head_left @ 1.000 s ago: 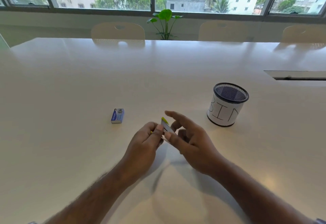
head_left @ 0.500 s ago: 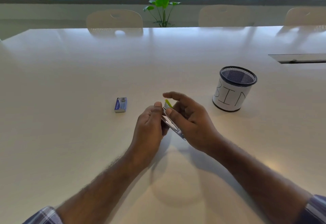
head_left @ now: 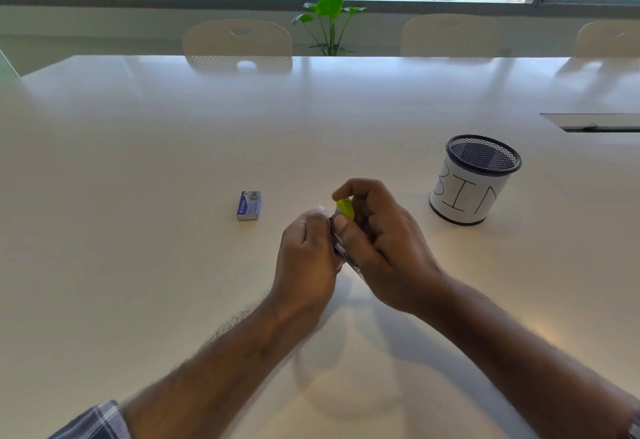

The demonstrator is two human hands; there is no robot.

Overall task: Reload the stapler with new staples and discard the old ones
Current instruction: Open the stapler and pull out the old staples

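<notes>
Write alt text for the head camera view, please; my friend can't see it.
Two hands, left hand and right hand, hold a small stapler with a yellow-green end above a white table. A blue staple box lies left; a mesh cup marked BIN stands right.

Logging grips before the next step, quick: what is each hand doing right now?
Left hand: fingers curled, gripping the small yellow-tipped metal stapler.
Right hand: fingers curled round the same stapler.
</notes>
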